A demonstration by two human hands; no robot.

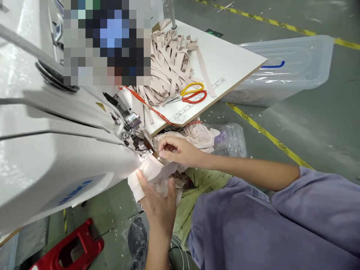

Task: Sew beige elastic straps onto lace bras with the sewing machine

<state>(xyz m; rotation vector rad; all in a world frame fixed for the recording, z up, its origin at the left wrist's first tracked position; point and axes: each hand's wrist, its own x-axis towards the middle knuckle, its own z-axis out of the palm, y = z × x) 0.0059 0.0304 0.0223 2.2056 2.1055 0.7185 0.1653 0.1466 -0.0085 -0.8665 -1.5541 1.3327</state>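
Observation:
My left hand (159, 206) has its fingers spread, with the fingertips resting on pale pink fabric (150, 168) beside the needle area of a white sewing machine (70, 157). The thumb stands apart from the other fingers. Just right of the presser foot (145, 154), my right hand (180, 151) is curled, thumb and fingertips drawn together; what they grip, if anything, is too small to tell. The fabric reaches under the foot and hangs down between both hands, partly hidden by my left hand.
On the white tabletop (225, 56) lie a heap of beige strips (171, 60) and red-and-yellow scissors (194, 93). Lace pieces (199, 135) are bunched below its edge. A clear plastic bin (295, 56) stands beyond; a red stool (73, 247) is at lower left.

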